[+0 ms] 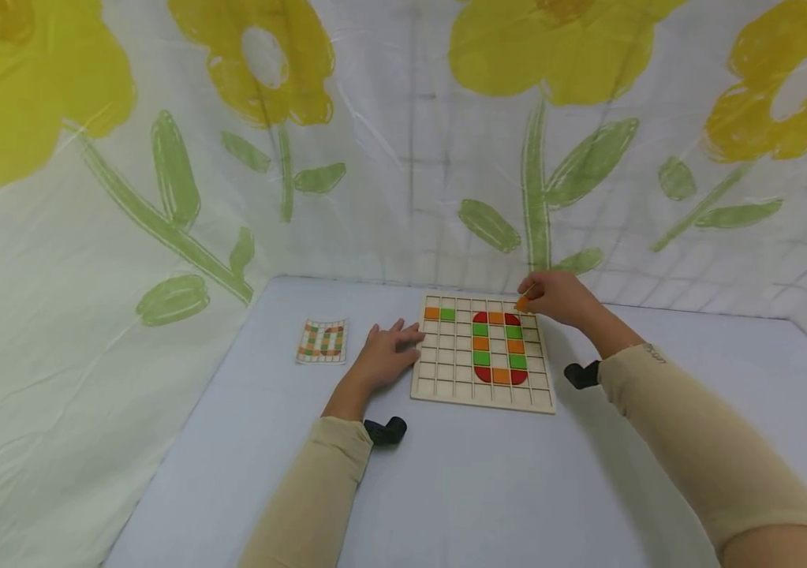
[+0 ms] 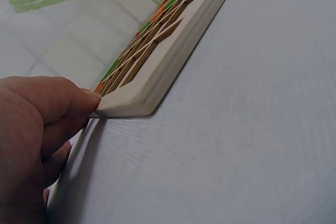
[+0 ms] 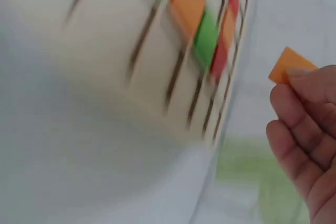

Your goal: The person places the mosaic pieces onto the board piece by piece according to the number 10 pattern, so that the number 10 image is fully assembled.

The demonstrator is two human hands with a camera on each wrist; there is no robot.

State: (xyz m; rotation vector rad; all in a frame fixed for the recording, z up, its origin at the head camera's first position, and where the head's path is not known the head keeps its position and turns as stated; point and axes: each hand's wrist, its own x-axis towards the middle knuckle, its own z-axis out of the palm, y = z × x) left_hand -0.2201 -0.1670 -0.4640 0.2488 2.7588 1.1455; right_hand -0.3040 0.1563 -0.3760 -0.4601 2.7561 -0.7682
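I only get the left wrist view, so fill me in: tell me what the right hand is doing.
Observer: The right hand pinches an orange tile near the far right corner of the wooden grid board.
Operator: Report what's already laid in the board.
Observer: A ring of red, orange and green tiles, plus an orange and a green tile at the far left.
Operator: Name anything lying beside the board.
Observer: A pattern card lies on the table left of the left hand, which rests at the board's left edge.
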